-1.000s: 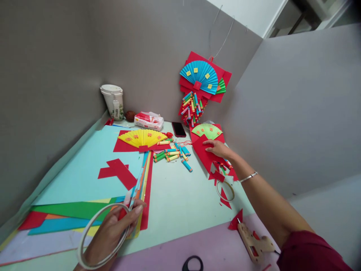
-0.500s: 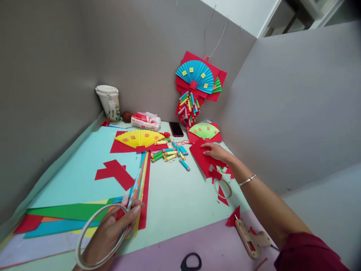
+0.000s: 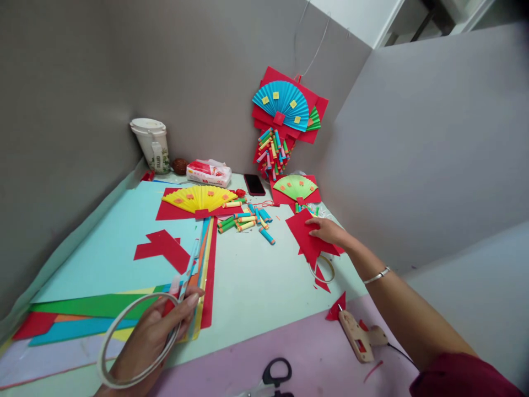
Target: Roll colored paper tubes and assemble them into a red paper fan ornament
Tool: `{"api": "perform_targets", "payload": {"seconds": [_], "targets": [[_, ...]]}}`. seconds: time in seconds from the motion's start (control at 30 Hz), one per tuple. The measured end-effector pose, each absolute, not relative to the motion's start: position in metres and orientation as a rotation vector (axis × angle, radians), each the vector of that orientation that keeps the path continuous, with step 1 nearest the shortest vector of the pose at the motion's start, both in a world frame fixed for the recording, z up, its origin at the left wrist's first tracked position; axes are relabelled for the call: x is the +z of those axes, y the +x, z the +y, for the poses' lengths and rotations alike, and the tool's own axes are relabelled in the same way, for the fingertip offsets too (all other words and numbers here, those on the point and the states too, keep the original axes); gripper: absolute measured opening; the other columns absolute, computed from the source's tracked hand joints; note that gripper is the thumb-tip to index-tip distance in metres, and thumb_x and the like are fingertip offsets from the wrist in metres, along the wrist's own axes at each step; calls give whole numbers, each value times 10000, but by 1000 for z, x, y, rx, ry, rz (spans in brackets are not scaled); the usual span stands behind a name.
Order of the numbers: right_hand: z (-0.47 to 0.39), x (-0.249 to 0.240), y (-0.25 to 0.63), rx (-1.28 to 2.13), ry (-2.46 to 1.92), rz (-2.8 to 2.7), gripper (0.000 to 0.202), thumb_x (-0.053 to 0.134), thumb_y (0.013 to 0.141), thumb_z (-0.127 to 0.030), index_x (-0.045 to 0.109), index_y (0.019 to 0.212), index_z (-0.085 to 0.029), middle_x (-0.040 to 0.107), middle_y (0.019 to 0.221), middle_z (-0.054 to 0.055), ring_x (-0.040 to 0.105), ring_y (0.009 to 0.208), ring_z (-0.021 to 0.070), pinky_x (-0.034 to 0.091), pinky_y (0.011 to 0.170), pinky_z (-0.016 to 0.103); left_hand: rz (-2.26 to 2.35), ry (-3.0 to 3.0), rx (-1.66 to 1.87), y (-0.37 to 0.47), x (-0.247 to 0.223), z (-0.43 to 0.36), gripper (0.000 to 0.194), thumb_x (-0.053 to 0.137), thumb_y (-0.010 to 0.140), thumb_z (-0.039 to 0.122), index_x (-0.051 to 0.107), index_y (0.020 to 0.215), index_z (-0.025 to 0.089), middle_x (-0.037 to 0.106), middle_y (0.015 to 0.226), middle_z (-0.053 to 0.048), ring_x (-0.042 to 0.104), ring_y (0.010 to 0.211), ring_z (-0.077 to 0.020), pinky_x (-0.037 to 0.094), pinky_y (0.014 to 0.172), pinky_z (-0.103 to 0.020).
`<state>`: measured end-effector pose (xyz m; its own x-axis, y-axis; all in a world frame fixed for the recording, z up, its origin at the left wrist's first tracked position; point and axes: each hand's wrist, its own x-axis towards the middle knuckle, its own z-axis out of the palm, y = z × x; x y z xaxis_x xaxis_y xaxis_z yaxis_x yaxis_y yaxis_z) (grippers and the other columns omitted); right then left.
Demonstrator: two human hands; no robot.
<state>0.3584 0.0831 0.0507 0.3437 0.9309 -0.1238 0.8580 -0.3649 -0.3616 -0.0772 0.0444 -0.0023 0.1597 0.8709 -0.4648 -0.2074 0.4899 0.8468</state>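
Note:
My left hand (image 3: pixel 167 322) is closed around a slim pen (image 3: pixel 190 267) with a light patterned barrel. A red item with a clear cap (image 3: pixel 175 285) also shows in that grip; its kind I cannot make out. A thin white ring, like a tape roll (image 3: pixel 108 344), loops around the same hand. Over at the right, my right hand (image 3: pixel 328 230) grips a red paper sheet (image 3: pixel 303 234) by its upper right part, fingers on top. Partly under this sheet lie a smaller tape roll (image 3: pixel 332 270) and red paper scraps (image 3: pixel 322 282).
Coloured paper rolls (image 3: pixel 248 220), a yellow paper fan (image 3: pixel 198 198) and a green fan (image 3: pixel 295 187) lie toward the back. A glue gun (image 3: pixel 355 336) and scissors (image 3: pixel 276 372) rest in front. Paper sheets (image 3: pixel 103 242) cover the left; a fan decoration (image 3: pixel 285 105) hangs behind.
My right hand has shifted right with the red sheet, uncovering several coloured rolls below the green fan. The view has moved slightly, showing more of the scissors. My left hand keeps its grip.

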Motion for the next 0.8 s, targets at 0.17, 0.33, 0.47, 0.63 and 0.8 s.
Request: {"api": "perform_targets", "payload": {"seconds": [0.17,0.33,0.47,0.63,0.8], "targets": [[66,59,354,388,-2357,-1588,457,570,863,-253,581,1319,-233,679,1209,85,670,974,228,512,787,292,1169,727,915,-73,1,42,376,893,502,399,751,773,180,522,554,39,415,493,-74,401,465,-161],[57,47,326,447,-2292,-1689,433,638,830,-287,623,1262,-320,642,1288,17,648,1046,207,505,812,260,1160,771,901,-72,2,41,377,873,531,441,739,761,173,440,506,56,389,473,-69,358,428,-155],[53,41,329,400,-2374,-1639,456,634,798,-213,640,1253,-234,667,1239,90,643,1058,273,503,830,322,1166,753,887,-73,3,42,369,882,515,436,713,696,163,455,504,51,411,475,-80,376,428,-174],[67,63,334,358,-2343,-1607,492,578,841,-236,564,1332,-255,647,1273,80,666,957,232,503,755,284,1165,727,889,-72,6,42,369,890,507,363,748,792,176,521,518,49,453,469,-87,390,431,-184],[107,63,312,388,-2241,-1670,644,580,854,-237,386,1468,-242,619,1319,87,663,965,208,492,740,244,1165,688,891,-72,6,44,371,894,496,330,740,792,168,635,660,11,518,521,-101,402,445,-193]]}}
